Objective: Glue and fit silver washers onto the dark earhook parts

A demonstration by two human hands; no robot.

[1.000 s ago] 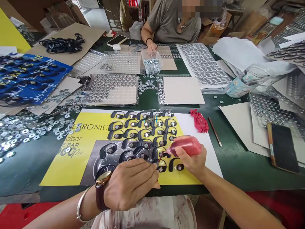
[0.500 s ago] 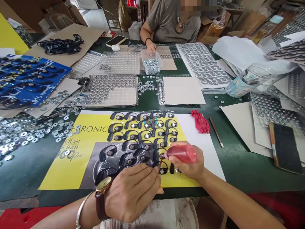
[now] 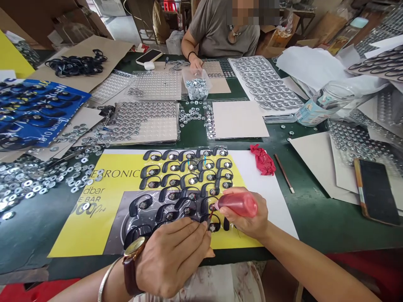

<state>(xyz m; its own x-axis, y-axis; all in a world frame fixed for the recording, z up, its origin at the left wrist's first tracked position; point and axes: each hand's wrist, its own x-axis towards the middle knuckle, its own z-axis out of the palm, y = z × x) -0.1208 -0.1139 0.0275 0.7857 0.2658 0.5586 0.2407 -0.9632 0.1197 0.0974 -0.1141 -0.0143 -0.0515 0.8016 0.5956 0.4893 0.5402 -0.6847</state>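
Observation:
My right hand [image 3: 252,220] is wrapped round a small red squeeze bottle [image 3: 237,204], its nozzle pointing left over the black hook-shaped parts [image 3: 191,181]. These parts lie in rows on a yellow and grey printed sheet [image 3: 78,235]. My left hand [image 3: 176,251], with a watch on the wrist, is closed at the sheet's near edge. A thin dark reddish stick [image 3: 210,217] shows at its fingertips, just under the nozzle. The palm and thumb are mostly hidden.
A red cloth [image 3: 262,160] and a brown stick [image 3: 284,173] lie right of the parts. Washers [image 3: 28,180] are heaped left. Trays [image 3: 145,121], a phone [image 3: 378,191] and a jar [image 3: 327,105] stand around. Across the table, a person [image 3: 220,33] has a hand at a clear tub [image 3: 195,86].
The view has shifted slightly, so most things sit a little further left. Both hands keep nearly the same pose, with the bottle still over the parts.

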